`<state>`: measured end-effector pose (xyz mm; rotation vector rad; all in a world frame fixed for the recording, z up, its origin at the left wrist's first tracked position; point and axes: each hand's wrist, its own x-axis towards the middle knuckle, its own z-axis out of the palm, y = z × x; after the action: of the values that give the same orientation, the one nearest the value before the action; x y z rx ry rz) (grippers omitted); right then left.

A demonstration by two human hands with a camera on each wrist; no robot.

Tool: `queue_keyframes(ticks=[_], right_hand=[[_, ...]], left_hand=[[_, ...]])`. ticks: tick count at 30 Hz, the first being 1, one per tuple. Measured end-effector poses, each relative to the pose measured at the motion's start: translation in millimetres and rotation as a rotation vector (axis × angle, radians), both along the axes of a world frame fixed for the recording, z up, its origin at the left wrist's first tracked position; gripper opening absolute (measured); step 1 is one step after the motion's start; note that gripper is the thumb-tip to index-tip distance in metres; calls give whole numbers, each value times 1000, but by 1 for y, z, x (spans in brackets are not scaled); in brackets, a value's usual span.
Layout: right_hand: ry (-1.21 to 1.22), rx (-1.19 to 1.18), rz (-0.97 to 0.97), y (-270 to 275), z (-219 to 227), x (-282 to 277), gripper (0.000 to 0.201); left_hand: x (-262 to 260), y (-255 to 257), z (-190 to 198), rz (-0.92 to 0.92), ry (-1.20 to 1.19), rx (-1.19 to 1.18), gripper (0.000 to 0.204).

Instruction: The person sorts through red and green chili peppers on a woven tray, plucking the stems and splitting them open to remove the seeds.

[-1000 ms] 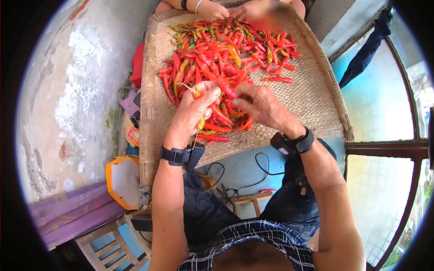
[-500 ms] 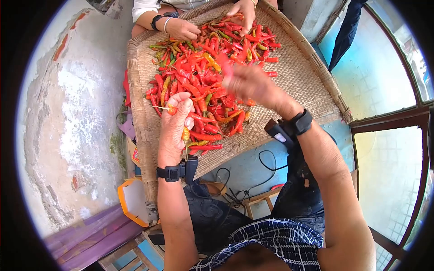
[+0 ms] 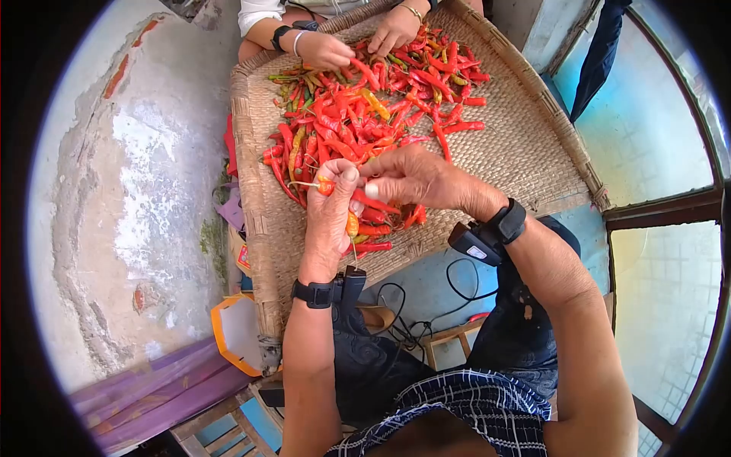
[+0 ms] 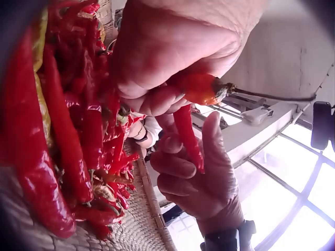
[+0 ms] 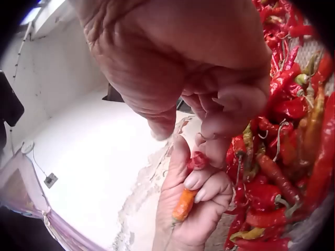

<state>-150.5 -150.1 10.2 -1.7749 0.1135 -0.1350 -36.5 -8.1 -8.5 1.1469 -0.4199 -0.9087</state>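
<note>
In the head view my left hand (image 3: pixel 329 217) grips an orange-red chilli pepper (image 3: pixel 326 186) whose thin stem points left. A second, orange-yellow chilli (image 3: pixel 352 224) shows at the palm, its stem hanging down. Between the two hands, a red chilli (image 4: pixel 188 137) sticks out of the left fingers in the left wrist view; its blunt end (image 5: pixel 198 160) shows in the right wrist view. My right hand (image 3: pixel 426 181) is right at it, thumb and bent fingers apart on either side of the tip. Below and beyond the hands lies a heap of red chillies (image 3: pixel 343 126).
The heap lies on a large woven tray (image 3: pixel 525 145) with a raised rim. Across it, another person's hands (image 3: pixel 324 52) handle chillies. A plastered wall (image 3: pixel 145 198) stands to the left, a framed window (image 3: pixel 662 305) to the right. Black cables (image 3: pixel 457 282) trail beneath the tray.
Half a second ago my right hand was farther out over the heap with a blurred red chilli; it is back beside the left hand. The left hand keeps its grip on the chillies.
</note>
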Motion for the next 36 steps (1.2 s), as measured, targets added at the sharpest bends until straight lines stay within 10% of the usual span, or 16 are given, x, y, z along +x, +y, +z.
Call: queue_keyframes(ticks=[22,30,36], right_hand=[[76,59,-98,24,-19,2,25],[62,-55,-40,-3,-5,1,15],[-169,175,-549,-57,2,5,26]], left_hand=[[-5,0,-6,1,-525,115,27],[-6,2,3,-43,-325,46,40],[0,1,4,78,-148,-4,23]])
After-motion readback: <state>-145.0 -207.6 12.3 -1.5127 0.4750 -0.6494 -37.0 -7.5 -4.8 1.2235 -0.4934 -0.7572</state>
